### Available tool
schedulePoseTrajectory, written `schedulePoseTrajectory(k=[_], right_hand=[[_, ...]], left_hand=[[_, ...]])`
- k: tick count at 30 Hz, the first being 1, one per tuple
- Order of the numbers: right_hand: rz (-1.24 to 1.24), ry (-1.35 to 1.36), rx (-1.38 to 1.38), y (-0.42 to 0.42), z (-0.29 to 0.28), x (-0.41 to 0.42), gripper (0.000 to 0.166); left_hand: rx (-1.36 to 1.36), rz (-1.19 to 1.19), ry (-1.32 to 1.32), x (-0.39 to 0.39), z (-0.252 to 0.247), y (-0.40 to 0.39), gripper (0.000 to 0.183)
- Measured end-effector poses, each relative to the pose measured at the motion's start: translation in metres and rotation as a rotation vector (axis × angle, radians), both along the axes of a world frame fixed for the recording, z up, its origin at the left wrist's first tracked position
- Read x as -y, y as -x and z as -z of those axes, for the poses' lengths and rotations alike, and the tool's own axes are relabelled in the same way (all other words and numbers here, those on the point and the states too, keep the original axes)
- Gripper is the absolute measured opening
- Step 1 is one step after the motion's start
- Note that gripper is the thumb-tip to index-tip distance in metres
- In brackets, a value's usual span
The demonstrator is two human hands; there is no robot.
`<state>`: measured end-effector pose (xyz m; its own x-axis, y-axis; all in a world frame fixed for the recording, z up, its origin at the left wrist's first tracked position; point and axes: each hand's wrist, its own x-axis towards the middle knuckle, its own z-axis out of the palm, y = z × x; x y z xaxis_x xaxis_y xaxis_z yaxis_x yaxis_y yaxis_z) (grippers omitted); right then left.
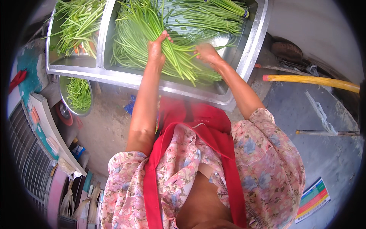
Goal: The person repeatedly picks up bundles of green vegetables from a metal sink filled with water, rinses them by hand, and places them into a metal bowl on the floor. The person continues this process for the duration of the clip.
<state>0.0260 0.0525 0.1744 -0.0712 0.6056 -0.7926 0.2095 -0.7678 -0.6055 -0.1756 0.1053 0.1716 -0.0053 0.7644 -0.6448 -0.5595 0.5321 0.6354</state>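
My left hand (157, 47) grips a thick bunch of long green stems (177, 57), perhaps garlic scapes, thumb pointing up. On the right, the fingers of my right hand (206, 53) are curled around stems on the bunch's right side; the hand is slightly blurred. Both hands are over the right basin of a stainless steel sink (183, 88). Loose stems (128, 51) of the same kind fill the basin's left side under the bunch. Toward the back right, tied bundles of thin green stems (220, 25) lie in water.
Leafy celery-like stalks (80, 28) and some orange pieces fill the left basin. Below it, a metal bowl (78, 96) holds cut green stems. To the right are a yellow pole (311, 81) and a plastic bag (321, 114). A white shelf (55, 131) runs along the left.
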Motion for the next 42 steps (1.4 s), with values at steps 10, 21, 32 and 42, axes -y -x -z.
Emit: schedulePoseTrajectory(k=[10, 21, 32, 42], right_hand=[[0.374, 0.059, 0.124, -0.078, 0.029, 0.024, 0.019], [-0.031, 0.034, -0.477, -0.014, -0.068, 0.029, 0.028], [-0.150, -0.062, -0.391, 0.005, -0.046, 0.019, 0.017], [0.306, 0.080, -0.206, -0.038, 0.047, 0.018, 0.013]], left_hand=[[0.155, -0.046, 0.018, -0.005, 0.002, 0.006, 0.012], [0.285, -0.081, -0.015, -0.019, 0.003, 0.015, 0.010], [0.227, -0.088, -0.030, -0.016, -0.003, 0.008, 0.010], [0.533, -0.069, -0.039, -0.016, -0.007, 0.011, 0.010]])
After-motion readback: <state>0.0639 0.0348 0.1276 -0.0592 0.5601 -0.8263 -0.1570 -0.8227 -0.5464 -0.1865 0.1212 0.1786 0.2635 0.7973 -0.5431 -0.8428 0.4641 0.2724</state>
